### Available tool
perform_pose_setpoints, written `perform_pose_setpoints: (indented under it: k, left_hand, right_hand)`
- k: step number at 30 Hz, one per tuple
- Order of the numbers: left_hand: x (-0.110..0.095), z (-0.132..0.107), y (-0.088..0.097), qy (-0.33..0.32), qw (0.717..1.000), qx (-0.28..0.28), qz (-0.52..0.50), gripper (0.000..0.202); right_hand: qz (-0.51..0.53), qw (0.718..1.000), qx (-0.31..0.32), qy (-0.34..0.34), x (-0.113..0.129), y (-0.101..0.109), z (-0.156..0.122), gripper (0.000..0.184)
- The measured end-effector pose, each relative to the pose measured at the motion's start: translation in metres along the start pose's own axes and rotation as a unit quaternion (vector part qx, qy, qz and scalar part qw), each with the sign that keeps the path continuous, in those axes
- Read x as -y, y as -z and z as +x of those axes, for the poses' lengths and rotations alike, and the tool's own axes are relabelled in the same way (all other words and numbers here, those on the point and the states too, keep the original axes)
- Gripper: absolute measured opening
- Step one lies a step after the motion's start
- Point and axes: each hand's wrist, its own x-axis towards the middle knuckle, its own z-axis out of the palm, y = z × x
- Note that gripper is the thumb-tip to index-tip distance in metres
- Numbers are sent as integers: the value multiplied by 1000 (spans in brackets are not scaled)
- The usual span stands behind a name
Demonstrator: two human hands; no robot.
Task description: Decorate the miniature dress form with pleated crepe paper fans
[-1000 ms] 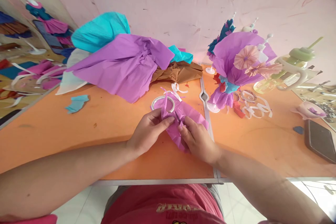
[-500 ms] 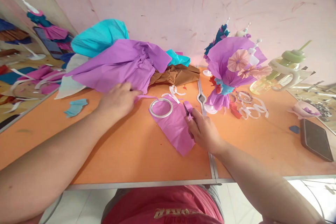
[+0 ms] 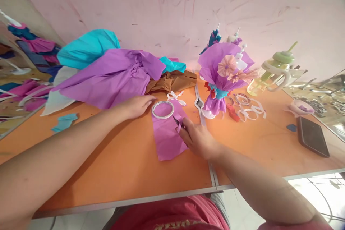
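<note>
Some chg: L hand, fingers loose, now nearer tape; R hand grips scissors.

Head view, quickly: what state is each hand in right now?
Left hand: loosely open near the tape roll, nothing visible in its grip.
Right hand: closed, holding a dark pointed tool.

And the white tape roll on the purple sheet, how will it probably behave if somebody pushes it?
The tape roll lies flat, so it would probably slide rather than roll. Being a narrow ring, it is likely light. The purple sheet beneath looks thin and creased, so it might wrinkle or drag along.
</note>
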Motion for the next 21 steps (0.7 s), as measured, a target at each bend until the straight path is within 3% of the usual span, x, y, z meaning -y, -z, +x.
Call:
perform_pose_setpoints:
  k: [4,6,10,13,17,21]
  left_hand:
    - [-18,8,16,-31,999,-34,17,38]
    - [-37,-4,16,-67,996,-50,27,37]
    - [-62,-43,3,-162,985,-20,54,31]
    - [-56,-61,-11,-133,988,-36,73,37]
    - [-37,-60,-31,-73,994,-70,39,40]
    - [-30,-53,-39,-107,990,-82,31,35]
  right_hand:
    - [-62,998,11,-4,4,10,-3,24]
    - [-94,995,9,-4,7,17,-6,28]
    - [-174,983,50,-35,1,32,-15,31]
    - [-248,961,75,-100,-28,41,-24,35]
    - [-377,910,77,-151,-83,51,-36,36]
    - [-421,892,66,-152,-107,55,-45,40]
